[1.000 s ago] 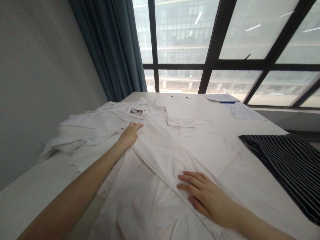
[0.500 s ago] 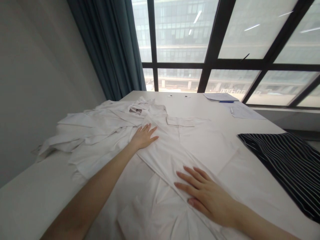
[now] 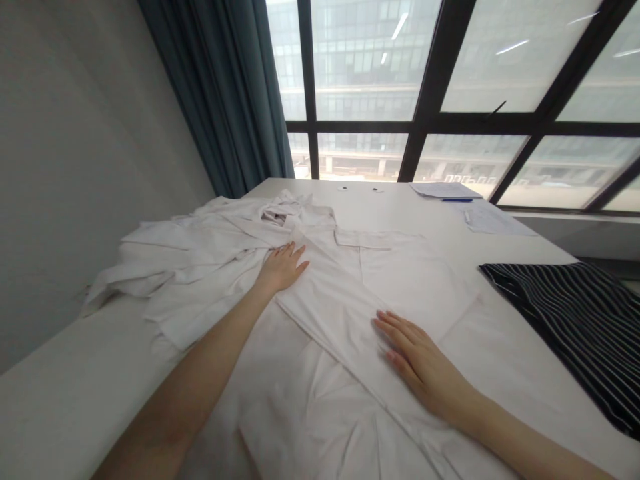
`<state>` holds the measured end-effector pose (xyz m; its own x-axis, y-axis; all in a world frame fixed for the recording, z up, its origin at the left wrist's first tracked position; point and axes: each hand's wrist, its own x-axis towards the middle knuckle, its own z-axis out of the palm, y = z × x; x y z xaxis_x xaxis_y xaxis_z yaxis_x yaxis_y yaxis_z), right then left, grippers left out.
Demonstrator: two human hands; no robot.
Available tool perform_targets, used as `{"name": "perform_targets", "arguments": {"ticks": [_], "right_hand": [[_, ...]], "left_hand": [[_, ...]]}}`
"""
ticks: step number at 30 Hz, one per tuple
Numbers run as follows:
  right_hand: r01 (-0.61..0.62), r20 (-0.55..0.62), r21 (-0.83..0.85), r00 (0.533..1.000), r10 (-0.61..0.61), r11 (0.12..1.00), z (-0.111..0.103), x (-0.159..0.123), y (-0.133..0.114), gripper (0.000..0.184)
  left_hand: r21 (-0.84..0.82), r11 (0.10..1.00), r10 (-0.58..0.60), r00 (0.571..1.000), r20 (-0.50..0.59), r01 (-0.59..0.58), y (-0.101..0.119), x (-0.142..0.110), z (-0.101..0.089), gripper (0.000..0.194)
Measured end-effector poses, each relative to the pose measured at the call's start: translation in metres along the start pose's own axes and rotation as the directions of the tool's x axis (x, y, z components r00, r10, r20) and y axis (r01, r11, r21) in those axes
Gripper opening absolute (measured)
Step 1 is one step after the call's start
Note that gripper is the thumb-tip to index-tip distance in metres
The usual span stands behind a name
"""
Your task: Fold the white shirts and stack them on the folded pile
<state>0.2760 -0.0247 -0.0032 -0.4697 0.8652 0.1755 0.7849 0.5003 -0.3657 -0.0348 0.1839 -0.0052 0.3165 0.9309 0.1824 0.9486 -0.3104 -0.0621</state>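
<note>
Basically, a white shirt is spread across a white table, with the collar area and a chest pocket toward the far side. A big rumpled bunch of the same white fabric sits off to the left, close to the table's edge by the wall.

Both bare hands are flat on the cloth, with nothing gripped. The left hand rests near the middle of the shirt, just below the collar and beside the bunched part, its fingers slightly spread. The right hand is lower and further right, lying on the shirt just above a long diagonal edge of the fabric. Its fingers sit fairly close together, and neither hand is pinching anything.

Over on the right there's a folded piece of black cloth with white stripes, lying well apart from the right hand. At the far end of the table are some sheets of paper and a blue pen, plus another sheet nearby. Behind all that is a big black-framed window with a dark teal curtain at its left side.
</note>
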Motion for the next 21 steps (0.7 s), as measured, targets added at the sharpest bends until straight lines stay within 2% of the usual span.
{"name": "perform_targets", "arguments": {"ticks": [3, 8, 12, 15, 18, 21], "right_hand": [[-0.015, -0.025, -0.069, 1.000, 0.013, 0.998, 0.005, 0.001, 0.001, 0.047], [0.019, 0.039, -0.178, 0.999, -0.013, 0.984, 0.005, 0.000, 0.000, 0.053], [0.051, 0.024, -0.221, 0.999, -0.046, 0.974, 0.003, -0.001, -0.003, 0.055], [0.173, 0.050, -0.219, 0.985, -0.166, 0.960, 0.000, 0.000, -0.007, 0.054], [0.309, 0.156, -0.150, 0.945, -0.287, 0.939, -0.003, 0.003, -0.010, 0.050], [0.303, 0.206, -0.073, 0.937, -0.283, 0.950, -0.007, 0.005, -0.010, 0.049]], "left_hand": [[0.009, 1.000, -0.017, 1.000, -0.007, 0.017, 0.000, -0.003, 0.002, 0.056], [-0.022, 1.000, -0.010, 0.998, 0.062, 0.011, -0.002, -0.006, 0.001, 0.061], [0.068, 0.995, -0.071, 0.997, -0.008, 0.072, 0.010, -0.012, -0.011, 0.060], [0.103, 0.989, -0.102, 0.993, -0.052, 0.107, 0.029, -0.021, -0.018, 0.053], [0.088, 0.996, -0.006, 0.999, -0.053, 0.010, 0.051, -0.037, -0.020, 0.046], [-0.012, 0.981, 0.193, 0.981, 0.003, -0.192, 0.067, -0.058, -0.016, 0.048]]}}
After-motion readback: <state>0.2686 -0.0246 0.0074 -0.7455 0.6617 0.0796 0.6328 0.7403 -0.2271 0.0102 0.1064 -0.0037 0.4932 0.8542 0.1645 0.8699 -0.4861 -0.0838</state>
